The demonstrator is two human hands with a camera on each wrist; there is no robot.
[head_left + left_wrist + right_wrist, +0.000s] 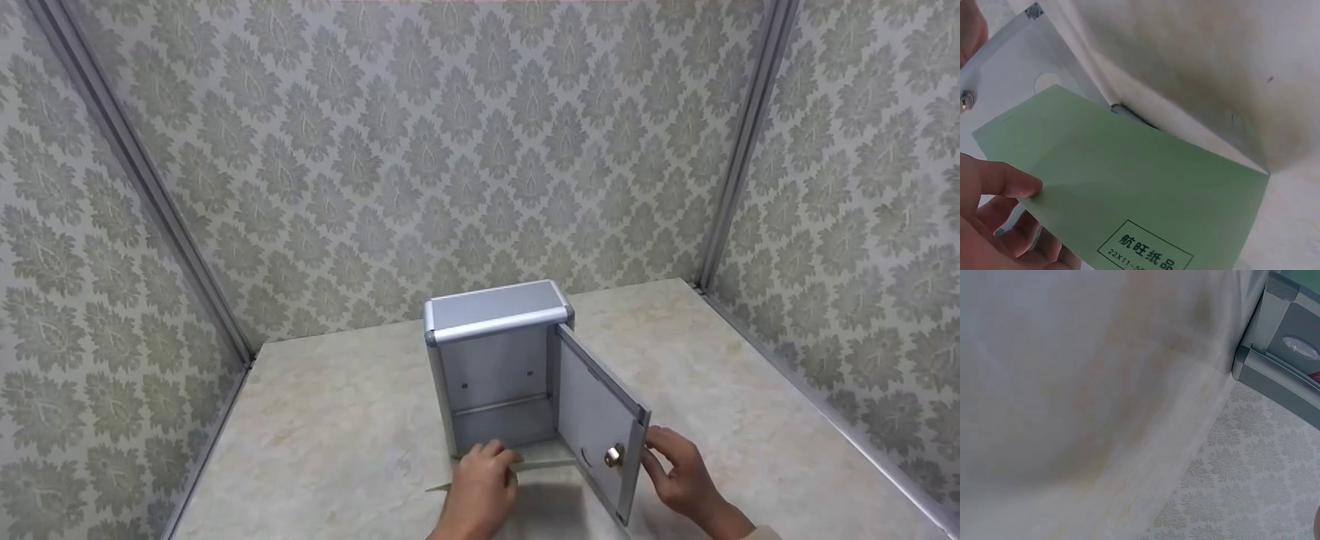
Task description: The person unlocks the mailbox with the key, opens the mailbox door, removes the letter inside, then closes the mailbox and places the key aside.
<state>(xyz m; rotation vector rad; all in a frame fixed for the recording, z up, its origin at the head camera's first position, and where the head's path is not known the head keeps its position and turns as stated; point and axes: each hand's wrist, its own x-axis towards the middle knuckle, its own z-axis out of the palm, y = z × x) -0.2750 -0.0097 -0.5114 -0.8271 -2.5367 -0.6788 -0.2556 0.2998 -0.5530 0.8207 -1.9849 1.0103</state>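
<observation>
A grey metal box [495,307] with silver edges stands on the table, its hinged door [592,382] swung out to the right. A brass-coloured lock [613,454] sits on the door's inner face. My left hand [484,480] is at the front of the opening and pinches a flat green envelope [1112,163] between thumb and fingers. Black print in a frame shows on the envelope, which overlaps the door in the left wrist view. My right hand [684,476] holds the door's free edge, with bent fingers at its outer side.
The pale marbled tabletop [337,420] surrounds the box. Patterned wallpaper panels [450,150] rise behind and on both sides, with grey metal strips [150,180] at the corners. Two small dark holes show in the box's back wall.
</observation>
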